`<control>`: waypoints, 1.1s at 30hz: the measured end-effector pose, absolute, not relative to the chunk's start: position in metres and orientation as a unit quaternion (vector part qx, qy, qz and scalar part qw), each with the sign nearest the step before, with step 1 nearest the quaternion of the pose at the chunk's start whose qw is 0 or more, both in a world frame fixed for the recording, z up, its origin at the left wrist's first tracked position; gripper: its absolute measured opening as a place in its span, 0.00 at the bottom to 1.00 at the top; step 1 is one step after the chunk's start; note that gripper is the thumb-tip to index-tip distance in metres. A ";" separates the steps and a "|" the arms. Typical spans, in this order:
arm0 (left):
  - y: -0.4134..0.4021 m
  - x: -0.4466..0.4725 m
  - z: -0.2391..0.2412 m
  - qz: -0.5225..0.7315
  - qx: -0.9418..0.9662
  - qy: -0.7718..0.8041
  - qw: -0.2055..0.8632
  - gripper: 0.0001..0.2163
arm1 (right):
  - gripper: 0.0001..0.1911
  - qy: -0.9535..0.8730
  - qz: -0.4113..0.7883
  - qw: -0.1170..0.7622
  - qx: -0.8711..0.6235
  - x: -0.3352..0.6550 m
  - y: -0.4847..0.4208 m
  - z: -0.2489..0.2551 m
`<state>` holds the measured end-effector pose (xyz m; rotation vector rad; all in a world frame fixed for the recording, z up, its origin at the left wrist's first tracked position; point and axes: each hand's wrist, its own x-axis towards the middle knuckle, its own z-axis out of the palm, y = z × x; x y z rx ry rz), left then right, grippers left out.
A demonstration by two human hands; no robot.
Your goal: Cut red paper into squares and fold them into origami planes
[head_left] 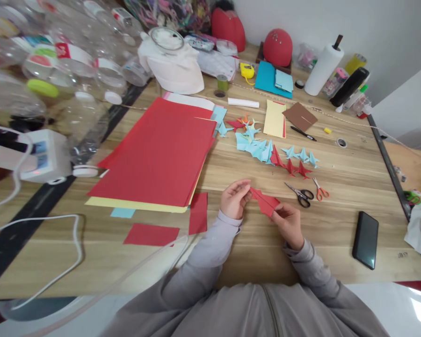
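Between my two hands, above the front of the table, is a folded piece of red paper (pixel 265 202) with creases along it. My left hand (pixel 234 199) pinches its narrow left end. At its lower right edge, my right hand (pixel 288 222) grips it between thumb and fingers. Beyond the hands lie red paper cranes (pixel 290 167) and light blue paper cranes (pixel 303 154), along with a row of folded light blue pieces (pixel 256 148). Black-handled scissors (pixel 302 194) and small orange-handled scissors (pixel 321 191) rest just past my right hand.
A stack of large red sheets (pixel 157 154) covers the left middle, with cut red rectangles (pixel 151 234) before it. A phone (pixel 366 239) lies at right. Plastic bottles (pixel 73 61) crowd the far left. A white cable (pixel 77 234) crosses the front left. Brown paper (pixel 300 116) lies farther back.
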<state>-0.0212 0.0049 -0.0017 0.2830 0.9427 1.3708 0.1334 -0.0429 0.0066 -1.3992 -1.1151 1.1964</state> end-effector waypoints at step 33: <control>0.002 -0.022 -0.003 0.586 0.176 0.462 0.642 0.14 | 0.22 -0.623 0.183 0.386 -0.655 0.115 0.024 -0.002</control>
